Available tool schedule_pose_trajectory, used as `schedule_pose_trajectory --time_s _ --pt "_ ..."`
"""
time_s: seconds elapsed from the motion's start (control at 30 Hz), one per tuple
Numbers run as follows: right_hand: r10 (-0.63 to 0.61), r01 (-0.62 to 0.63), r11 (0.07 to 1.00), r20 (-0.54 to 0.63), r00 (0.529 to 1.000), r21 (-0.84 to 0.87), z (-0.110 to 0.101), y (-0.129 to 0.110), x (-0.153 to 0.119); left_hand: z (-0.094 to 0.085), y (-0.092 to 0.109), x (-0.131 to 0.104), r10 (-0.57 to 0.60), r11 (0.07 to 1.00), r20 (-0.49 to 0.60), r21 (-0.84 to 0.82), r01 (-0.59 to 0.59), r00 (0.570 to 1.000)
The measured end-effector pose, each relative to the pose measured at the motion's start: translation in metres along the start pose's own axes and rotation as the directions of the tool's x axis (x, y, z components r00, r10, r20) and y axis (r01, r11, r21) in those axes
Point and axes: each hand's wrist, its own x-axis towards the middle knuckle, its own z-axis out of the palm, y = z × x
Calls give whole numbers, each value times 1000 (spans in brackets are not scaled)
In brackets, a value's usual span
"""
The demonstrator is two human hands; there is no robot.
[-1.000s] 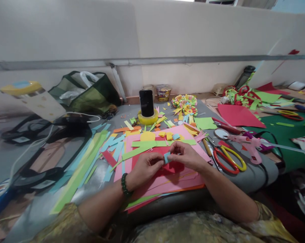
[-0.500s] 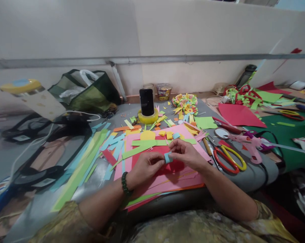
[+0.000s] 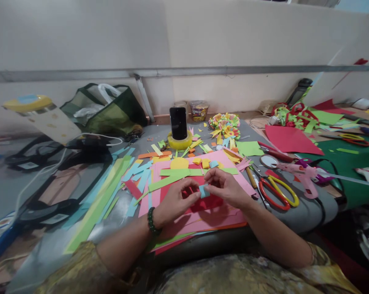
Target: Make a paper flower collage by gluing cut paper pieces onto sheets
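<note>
Hands [image 3: 200, 194], blue paper [image 3: 204, 191] between, partly hidden by fingertips [image 3: 207, 188]

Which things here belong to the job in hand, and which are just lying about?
Seemingly in the job:
small blue paper piece, in the right hand
pink sheets
Likely tools: scissors, glue gun

Seemingly lying about:
patterned cup
green bag
dark bottle
Unclear: phone

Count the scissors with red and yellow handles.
2. The near pair lies just beyond the right forearm, left of the pink glue gun; the far pair is by the dark green sheet. More could be hidden under the paper.
</note>
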Motion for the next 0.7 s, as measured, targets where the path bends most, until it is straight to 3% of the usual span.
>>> schedule_pose_trajectory --time_s 0.17,0.3,0.33,0.4,0.47,0.53,0.63,0.7 --pt "-127 126 980 -3 992 -155 6 2 -3 0 -1 3 51 999 -24 -6 -52 998" --pt "-144 124 973 -92 985 -195 -1 1 -1 -4 1 3 -8 995 1 -97 8 1000" --pt "-125 111 978 -67 990 -178 -3 1 -1 -5 2 3 -33 991 4 -132 33 999" --pt "-41 58 984 106 994 -170 -6 -1 -1 -8 4 4 -83 972 3 -219 81 997" --pt "62 7 978 322 945 -209 -7 -5 -5 -12 5 6 -137 939 -22 -322 122 990" --pt "71 45 974 486 871 -223 -10 -11 -13 -19 5 10 -208 899 -88 -411 154 974" --pt "-91 174 982 646 758 -66 -19 -27 -30 -31 2 17 -317 853 -236 -495 167 919" --pt "-152 189 982 719 678 30 -30 -39 -43 -40 0 22 -372 835 -334 -529 155 866"
